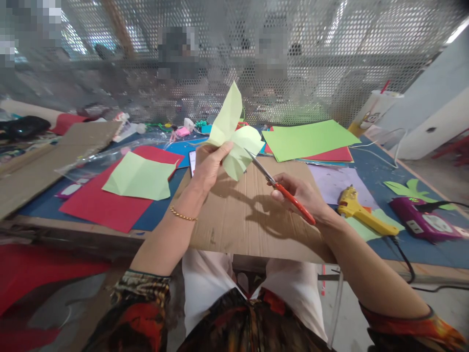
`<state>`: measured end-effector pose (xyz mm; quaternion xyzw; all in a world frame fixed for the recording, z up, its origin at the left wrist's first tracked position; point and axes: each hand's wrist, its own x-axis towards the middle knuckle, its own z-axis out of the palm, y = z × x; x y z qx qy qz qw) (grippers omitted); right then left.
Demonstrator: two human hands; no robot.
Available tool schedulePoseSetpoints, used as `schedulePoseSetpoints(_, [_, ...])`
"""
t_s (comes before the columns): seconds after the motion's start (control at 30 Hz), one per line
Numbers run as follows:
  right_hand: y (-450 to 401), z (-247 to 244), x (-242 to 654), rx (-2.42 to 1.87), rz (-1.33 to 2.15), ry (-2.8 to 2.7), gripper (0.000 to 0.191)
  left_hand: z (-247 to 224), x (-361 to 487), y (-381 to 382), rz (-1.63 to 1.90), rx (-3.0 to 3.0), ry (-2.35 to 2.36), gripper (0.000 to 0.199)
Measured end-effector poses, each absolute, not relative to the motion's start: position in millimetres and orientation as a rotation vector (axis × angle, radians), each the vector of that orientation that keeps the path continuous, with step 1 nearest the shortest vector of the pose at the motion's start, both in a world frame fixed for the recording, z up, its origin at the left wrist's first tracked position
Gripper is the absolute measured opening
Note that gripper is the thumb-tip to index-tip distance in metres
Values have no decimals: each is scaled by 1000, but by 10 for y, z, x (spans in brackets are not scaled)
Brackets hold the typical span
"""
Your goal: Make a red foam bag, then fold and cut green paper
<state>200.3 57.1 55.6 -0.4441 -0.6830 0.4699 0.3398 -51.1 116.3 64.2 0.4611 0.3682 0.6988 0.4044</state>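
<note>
Pale green paper point(227, 117), creased and cut into petal-like lobes, is pinched between the thumb and fingers of my left hand point(213, 164). It is held up above a brown cardboard sheet point(227, 220). My right hand point(298, 193) grips a pair of scissors point(293, 199) with red-orange handles. The scissor tips point up and left and meet the paper's right lower lobe. Whether the blades are parted cannot be made out. Shadows of the hands and paper fall on the cardboard.
Left lie a pale green sheet point(141, 176) and red paper point(110, 208). Behind right is a stack topped by bright green paper point(311, 139). A yellow glue gun point(362, 212), a purple power strip point(425, 220) and a drink cup point(375, 112) stand right. A phone point(192, 163) lies behind my left hand.
</note>
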Motion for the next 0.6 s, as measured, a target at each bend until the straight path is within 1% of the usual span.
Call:
schedulePoseSetpoints(0.23, [596,520,2014,-1133,1239,-1771,65,630,-515,1169,1758,1154,933,45])
schedulePoseSetpoints(0.47, [600,529,2019,-1161,1232,-1770,69,632,-521,1171,1763,1186,942,44])
schedulePoseSetpoints(0.6, [628,472,2037,-1135,1209,-1786,68,630,-522,1167,1754,1174,922,44])
